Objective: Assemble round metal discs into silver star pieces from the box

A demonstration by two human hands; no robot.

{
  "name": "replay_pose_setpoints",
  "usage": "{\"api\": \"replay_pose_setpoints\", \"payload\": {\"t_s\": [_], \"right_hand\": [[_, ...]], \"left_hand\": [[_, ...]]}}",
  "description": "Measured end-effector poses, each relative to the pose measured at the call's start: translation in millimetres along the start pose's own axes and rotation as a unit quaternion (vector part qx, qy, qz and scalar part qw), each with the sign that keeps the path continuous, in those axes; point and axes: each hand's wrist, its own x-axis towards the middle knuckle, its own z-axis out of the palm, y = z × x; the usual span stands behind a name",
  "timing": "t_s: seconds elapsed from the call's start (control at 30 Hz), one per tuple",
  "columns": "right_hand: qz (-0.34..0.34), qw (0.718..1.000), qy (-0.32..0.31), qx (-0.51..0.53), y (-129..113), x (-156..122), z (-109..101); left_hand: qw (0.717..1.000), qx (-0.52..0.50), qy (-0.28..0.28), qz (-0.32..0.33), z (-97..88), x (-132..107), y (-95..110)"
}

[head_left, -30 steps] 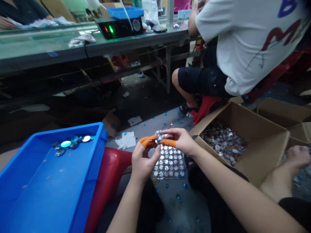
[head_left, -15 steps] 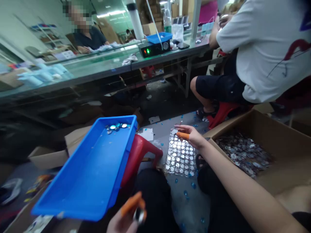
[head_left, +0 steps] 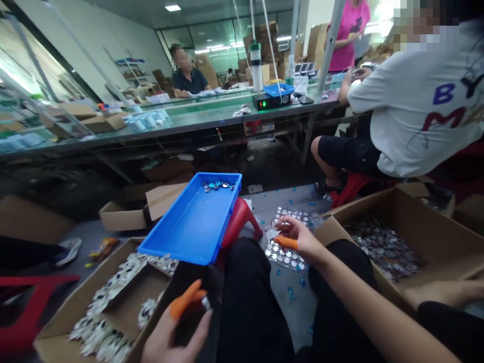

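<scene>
My left hand [head_left: 177,320], with orange finger cots, is low in front of my lap, beside the box of white parts. Its fingers close on a small silvery round piece [head_left: 206,302], mostly hidden by them. Over the floor, my right hand [head_left: 300,239] is stretched forward, its thumb in an orange cot. It pinches a thin pale disc [head_left: 271,234], blurred at the edge. Below that hand lies a clear sheet of silver star-edged pieces [head_left: 289,259]. A blue tray [head_left: 189,222] sits on a red stool [head_left: 240,224], with several small round pieces [head_left: 217,186] at its far end.
At right stands a cardboard box [head_left: 333,232] of silvery pieces; at lower left, another box [head_left: 49,338] holds white parts. A co-worker in a white shirt [head_left: 401,96] sits at right. A long workbench [head_left: 189,118] crosses ahead. Blue bits [head_left: 291,292] litter the floor.
The view has swung left and up, bringing the box of white parts into sight. My left hand has turned, showing less of its round piece. My right hand still reaches over the sheet.
</scene>
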Motion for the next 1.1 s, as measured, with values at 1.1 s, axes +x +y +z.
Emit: {"api": "replay_pose_setpoints", "payload": {"t_s": [1.1], "right_hand": [[0.013, 0.997, -0.016, 0.068, 5.4, -101.6, 84.1]], "left_hand": [[0.891, -0.133, -0.115, 0.419, 40.9, 17.4, 78.6]]}}
